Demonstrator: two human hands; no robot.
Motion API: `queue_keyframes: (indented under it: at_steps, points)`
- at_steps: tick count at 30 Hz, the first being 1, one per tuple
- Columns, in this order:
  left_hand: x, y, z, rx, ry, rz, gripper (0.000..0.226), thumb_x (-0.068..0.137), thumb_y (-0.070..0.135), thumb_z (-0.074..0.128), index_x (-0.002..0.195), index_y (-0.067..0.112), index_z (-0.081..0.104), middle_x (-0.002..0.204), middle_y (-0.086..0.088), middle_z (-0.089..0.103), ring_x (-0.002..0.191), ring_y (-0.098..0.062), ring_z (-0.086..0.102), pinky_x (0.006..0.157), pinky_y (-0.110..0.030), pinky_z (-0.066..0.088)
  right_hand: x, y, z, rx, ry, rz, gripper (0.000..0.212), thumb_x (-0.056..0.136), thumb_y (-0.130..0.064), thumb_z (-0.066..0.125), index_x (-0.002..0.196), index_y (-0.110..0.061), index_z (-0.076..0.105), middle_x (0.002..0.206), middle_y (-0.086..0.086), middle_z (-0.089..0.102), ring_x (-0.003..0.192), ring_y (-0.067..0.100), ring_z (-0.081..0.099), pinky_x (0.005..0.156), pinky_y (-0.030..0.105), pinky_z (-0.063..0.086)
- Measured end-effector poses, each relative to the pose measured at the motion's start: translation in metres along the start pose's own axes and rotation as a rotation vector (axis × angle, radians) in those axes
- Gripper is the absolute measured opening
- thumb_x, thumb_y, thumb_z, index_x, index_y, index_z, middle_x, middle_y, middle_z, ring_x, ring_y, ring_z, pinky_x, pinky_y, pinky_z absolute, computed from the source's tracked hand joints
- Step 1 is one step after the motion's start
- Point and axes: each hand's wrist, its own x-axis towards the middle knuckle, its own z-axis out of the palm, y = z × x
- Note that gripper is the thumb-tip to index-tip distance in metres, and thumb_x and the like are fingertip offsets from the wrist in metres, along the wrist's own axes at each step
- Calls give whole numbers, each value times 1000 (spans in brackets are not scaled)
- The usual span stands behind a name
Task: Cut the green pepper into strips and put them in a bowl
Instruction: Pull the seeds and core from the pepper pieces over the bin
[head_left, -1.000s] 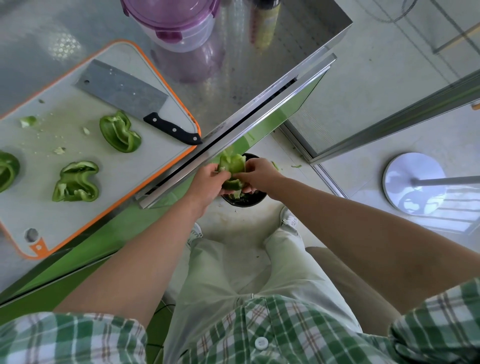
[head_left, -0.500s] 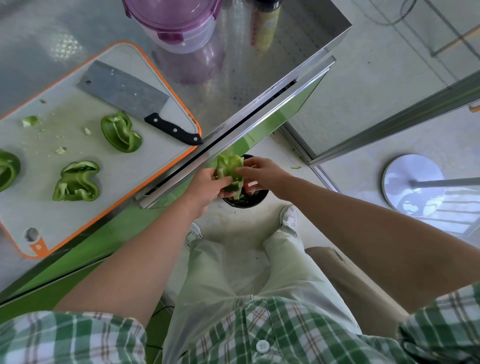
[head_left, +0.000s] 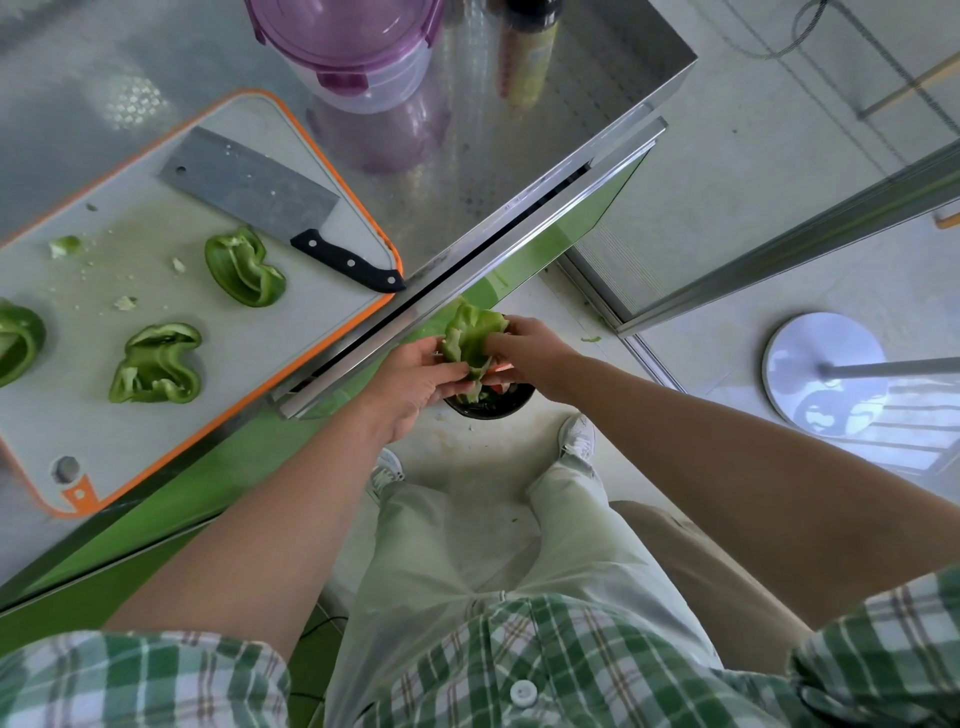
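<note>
Both hands hold one green pepper piece (head_left: 470, 335) off the counter's edge, above a black bin (head_left: 491, 405) on the floor. My left hand (head_left: 415, 379) grips it from the left, and my right hand (head_left: 524, 348) pinches its pale inner side. Three more pepper pieces lie on the orange-rimmed cutting board (head_left: 291, 332): one in the middle (head_left: 244, 267), one nearer me (head_left: 158, 364) and one cut off by the left frame edge (head_left: 18, 340). A cleaver (head_left: 270, 210) with a black handle rests on the board's far right side.
A purple-lidded container (head_left: 358, 47) and a bottle (head_left: 527, 47) stand at the back of the steel counter (head_left: 493, 145). Pepper scraps dot the board. A round white stand base (head_left: 826, 371) sits on the floor to the right. My shoes and legs are below the bin.
Both hands have turned the pepper piece slightly and kept it over the bin; my right fingers have shifted on its inner side. Nothing on the board has moved.
</note>
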Motion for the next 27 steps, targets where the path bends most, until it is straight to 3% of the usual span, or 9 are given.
queue_keyframes:
  at_steps: [2,4,8,13,16,17,19,22,27]
  points:
    - [-1,0,3,-12,4,9,31,88,-10,58,117,1,59,104,-14,69,93,-22,69,82,-27,58,0,0,2,-51,16,-9,17,91,-7,62,107,-3,60,94,11,67,71,19,67,69,28,59]
    - [-2,1,6,-15,26,20,29,89,-9,58,117,1,59,103,-14,68,94,-23,67,81,-25,58,0,0,5,-90,64,-32,13,89,-4,64,102,-3,61,89,11,67,65,17,64,71,30,60]
    - [-4,1,6,115,97,76,38,85,-13,62,121,-2,57,95,-10,68,83,-17,68,72,-20,58,0,2,7,-70,90,27,26,89,12,49,108,-1,59,89,14,65,67,20,67,64,26,60]
    - [-4,-3,4,268,236,158,41,80,-13,67,111,12,61,91,-2,67,85,-17,66,86,-35,57,5,13,-1,-142,206,13,23,90,6,49,84,-13,62,86,15,67,71,24,65,74,39,58]
    - [-3,-3,4,296,277,202,40,77,-9,72,105,18,62,93,-3,69,90,-21,66,90,-40,56,3,13,-2,-165,149,-35,5,88,-13,65,91,-15,62,85,10,68,75,21,63,82,45,55]
    - [-3,-2,5,307,271,212,40,76,-9,73,105,18,63,92,-3,69,89,-20,67,89,-40,56,2,10,1,-156,108,-40,12,87,-16,68,96,-11,62,84,9,68,72,20,63,79,42,56]
    - [-5,0,7,339,252,234,39,75,-7,74,103,17,63,90,-1,69,86,-18,67,88,-37,57,1,7,7,-154,109,-52,23,88,-16,68,105,-2,61,83,11,67,67,20,62,73,39,57]
    - [-5,1,9,366,236,269,38,74,-6,76,101,17,64,88,0,69,82,-14,67,86,-36,57,6,7,11,-173,210,-60,20,85,-7,65,103,1,62,81,16,67,68,26,61,76,47,57]
    - [-5,0,6,385,268,297,37,73,-4,78,94,24,64,86,3,69,80,-14,67,84,-37,57,2,8,0,-142,150,-45,7,90,-5,57,93,-7,63,83,9,67,75,19,63,74,30,57]
